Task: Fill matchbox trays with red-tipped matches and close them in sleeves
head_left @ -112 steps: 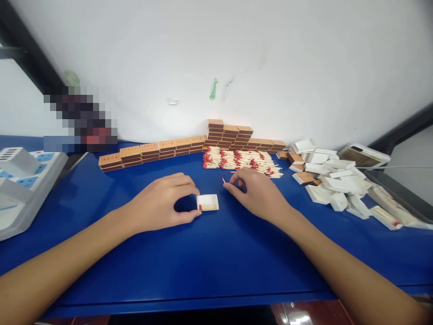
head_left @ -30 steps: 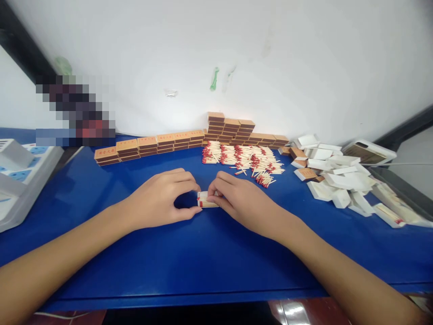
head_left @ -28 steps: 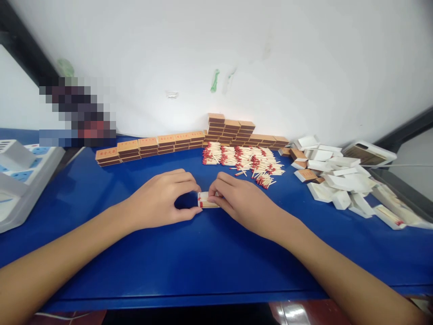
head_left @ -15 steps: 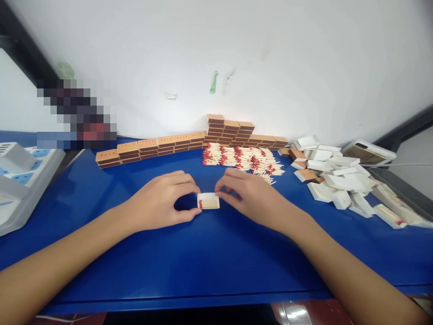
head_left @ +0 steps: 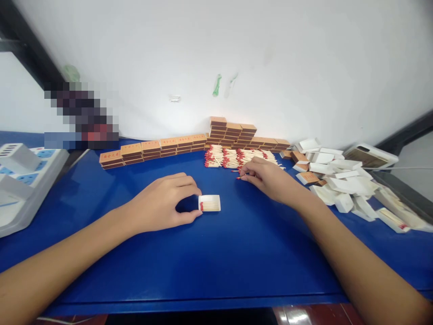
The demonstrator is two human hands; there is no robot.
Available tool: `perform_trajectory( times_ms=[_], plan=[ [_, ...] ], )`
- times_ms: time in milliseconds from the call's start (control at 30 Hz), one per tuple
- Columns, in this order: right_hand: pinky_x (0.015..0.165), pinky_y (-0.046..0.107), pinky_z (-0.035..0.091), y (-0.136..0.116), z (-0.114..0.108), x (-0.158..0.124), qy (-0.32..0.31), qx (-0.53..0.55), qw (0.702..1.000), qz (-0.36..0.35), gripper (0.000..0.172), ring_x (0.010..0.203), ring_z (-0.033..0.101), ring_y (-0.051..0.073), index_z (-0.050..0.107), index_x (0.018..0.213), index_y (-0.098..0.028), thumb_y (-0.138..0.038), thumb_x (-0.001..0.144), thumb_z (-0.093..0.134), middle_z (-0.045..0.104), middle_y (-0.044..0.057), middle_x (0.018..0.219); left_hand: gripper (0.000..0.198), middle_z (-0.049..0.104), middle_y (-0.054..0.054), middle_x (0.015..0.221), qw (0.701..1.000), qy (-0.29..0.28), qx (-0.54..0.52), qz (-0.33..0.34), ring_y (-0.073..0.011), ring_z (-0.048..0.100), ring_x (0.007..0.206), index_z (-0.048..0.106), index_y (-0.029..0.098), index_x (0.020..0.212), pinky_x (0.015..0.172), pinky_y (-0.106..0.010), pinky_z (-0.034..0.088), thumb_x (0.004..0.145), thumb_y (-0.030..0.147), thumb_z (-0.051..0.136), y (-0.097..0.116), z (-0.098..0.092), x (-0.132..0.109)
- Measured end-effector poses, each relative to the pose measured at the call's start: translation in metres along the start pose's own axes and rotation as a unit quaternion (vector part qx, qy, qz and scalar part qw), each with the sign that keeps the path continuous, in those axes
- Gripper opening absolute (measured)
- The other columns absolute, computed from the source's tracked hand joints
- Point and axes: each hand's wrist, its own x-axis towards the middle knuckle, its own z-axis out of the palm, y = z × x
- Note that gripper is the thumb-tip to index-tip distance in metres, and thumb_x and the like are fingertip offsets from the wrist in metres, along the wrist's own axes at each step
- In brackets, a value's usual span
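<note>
My left hand (head_left: 171,201) is closed, thumb and fingers gripping the left end of a small white matchbox tray (head_left: 210,198) on the table. Several red-headed matches (head_left: 211,206) lie side by side in the tray, heads to the left. To the right and farther back, my right hand (head_left: 264,178) pinches a match (head_left: 239,177) between thumb and fingertips, its red head pointing left. Just behind those fingers spreads a pile of loose matches (head_left: 230,158), partly covered by the hand.
Brown matchboxes (head_left: 152,146) stand stacked in a row along the white wall. A heap of white trays (head_left: 341,183) with some brown sleeves lies at the right, beside a phone (head_left: 370,155). At the left sits a power strip (head_left: 39,180) with plugs on the blue table (head_left: 203,266).
My right hand has moved from the tray's right end back and right to the match pile, and now pinches a match. My left hand stays on the tray.
</note>
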Motion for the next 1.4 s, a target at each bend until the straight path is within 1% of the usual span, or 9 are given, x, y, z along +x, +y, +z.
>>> perform_trajectory(
  times_ms=[300, 467, 600, 700, 833, 1033, 1200, 1300, 1400],
  plan=[
    [0.080, 0.036, 0.047, -0.013, 0.009, 0.006, -0.012, -0.027, 1.000, 0.007, 0.017, 0.092, 0.062, 0.025, 0.062, 0.096, -0.020, -0.025, 0.107, 0.051, 0.064, 0.010, 0.104, 0.024, 0.076, -0.007, 0.112, 1.000, -0.014, -0.004, -0.011, -0.0236, 0.069, 0.102, 0.076, 0.019, 0.114, 0.089, -0.037, 0.056, 0.097, 0.035, 0.071, 0.001, 0.000, 0.002],
    [0.082, 0.035, 0.049, -0.045, 0.007, 0.001, 0.005, 0.039, 0.999, -0.021, 0.015, 0.095, 0.064, 0.023, 0.060, 0.100, -0.021, -0.026, 0.110, 0.050, 0.063, 0.009, 0.108, 0.023, 0.076, -0.007, 0.109, 1.000, -0.005, -0.008, -0.017, -0.0237, 0.069, 0.101, 0.076, 0.020, 0.114, 0.088, -0.036, 0.055, 0.097, 0.035, 0.071, 0.001, 0.001, 0.003],
    [0.080, 0.033, 0.050, -0.076, 0.007, -0.005, -0.007, 0.070, 0.997, -0.046, 0.011, 0.093, 0.065, 0.021, 0.061, 0.103, -0.022, -0.025, 0.110, 0.053, 0.064, 0.007, 0.109, 0.021, 0.076, -0.006, 0.108, 1.000, -0.001, -0.006, -0.020, -0.0240, 0.069, 0.101, 0.076, 0.021, 0.112, 0.087, -0.037, 0.055, 0.096, 0.034, 0.071, 0.002, 0.002, 0.004],
    [0.078, 0.032, 0.050, -0.091, 0.010, -0.008, -0.017, 0.059, 0.996, -0.064, 0.011, 0.093, 0.065, 0.020, 0.060, 0.104, -0.021, -0.024, 0.111, 0.052, 0.064, 0.007, 0.111, 0.021, 0.076, -0.006, 0.107, 1.000, 0.002, -0.004, -0.021, -0.0242, 0.068, 0.101, 0.076, 0.021, 0.111, 0.086, -0.036, 0.054, 0.096, 0.035, 0.072, 0.002, 0.002, 0.005],
    [0.075, 0.033, 0.050, -0.098, 0.019, -0.006, -0.019, 0.003, 0.997, -0.079, 0.012, 0.088, 0.065, 0.020, 0.061, 0.106, -0.018, -0.020, 0.111, 0.051, 0.065, 0.008, 0.109, 0.020, 0.075, -0.006, 0.105, 1.000, 0.004, -0.006, -0.013, -0.0238, 0.068, 0.099, 0.076, 0.020, 0.108, 0.086, -0.037, 0.054, 0.096, 0.035, 0.071, 0.002, 0.003, 0.005],
    [0.065, 0.033, 0.046, -0.104, 0.032, -0.001, -0.002, -0.095, 0.992, -0.081, 0.017, 0.089, 0.066, 0.022, 0.064, 0.106, -0.017, -0.026, 0.112, 0.051, 0.066, 0.010, 0.107, 0.018, 0.075, -0.006, 0.102, 1.000, 0.004, -0.002, -0.009, -0.0234, 0.068, 0.097, 0.076, 0.020, 0.105, 0.085, -0.036, 0.055, 0.097, 0.035, 0.070, 0.002, 0.004, 0.006],
    [0.067, 0.033, 0.045, -0.092, 0.026, -0.003, 0.025, -0.062, 0.995, -0.080, 0.013, 0.088, 0.066, 0.021, 0.064, 0.105, -0.019, -0.025, 0.111, 0.053, 0.067, 0.009, 0.108, 0.020, 0.076, -0.007, 0.106, 1.000, 0.004, -0.007, -0.014, -0.0238, 0.069, 0.100, 0.076, 0.020, 0.109, 0.087, -0.037, 0.056, 0.096, 0.035, 0.071, 0.001, 0.003, 0.006],
    [0.070, 0.033, 0.044, -0.070, 0.015, -0.004, 0.090, -0.027, 0.995, -0.036, 0.012, 0.085, 0.065, 0.021, 0.064, 0.101, -0.021, -0.027, 0.108, 0.055, 0.069, 0.009, 0.105, 0.022, 0.076, -0.007, 0.107, 1.000, 0.007, -0.012, -0.020, -0.0235, 0.069, 0.100, 0.076, 0.021, 0.112, 0.087, -0.037, 0.056, 0.096, 0.036, 0.072, 0.000, 0.001, 0.005],
    [0.067, 0.034, 0.041, -0.047, 0.008, -0.001, 0.152, -0.035, 0.985, 0.073, 0.024, 0.078, 0.064, 0.023, 0.063, 0.086, -0.021, -0.035, 0.104, 0.060, 0.071, 0.008, 0.089, 0.024, 0.076, -0.007, 0.107, 1.000, 0.005, -0.011, -0.022, -0.0237, 0.069, 0.099, 0.077, 0.020, 0.112, 0.087, -0.037, 0.056, 0.096, 0.037, 0.072, 0.000, 0.001, 0.004]
  ],
)
